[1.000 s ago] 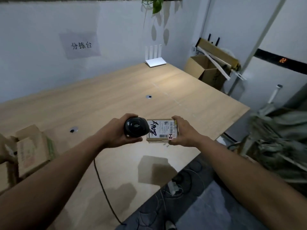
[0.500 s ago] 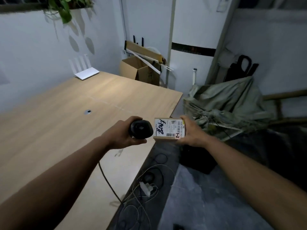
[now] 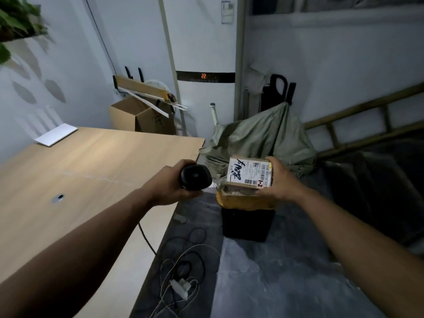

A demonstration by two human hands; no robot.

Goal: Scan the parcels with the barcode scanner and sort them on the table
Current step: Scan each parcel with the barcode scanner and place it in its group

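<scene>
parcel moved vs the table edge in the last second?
Yes. The parcel in the right hand went from above the table to past its right edge, over the floor.

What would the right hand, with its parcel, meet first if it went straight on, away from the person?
Probably the grey-green sack, heaped right beyond the parcel that the right hand holds. Depth is unclear in this one view, so the gap between them cannot be judged.

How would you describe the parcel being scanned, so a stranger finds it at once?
Look past the right edge of the wooden table, above the dark floor. There the right hand holds a small brown parcel; its white label carries black handwriting and a barcode.
</scene>
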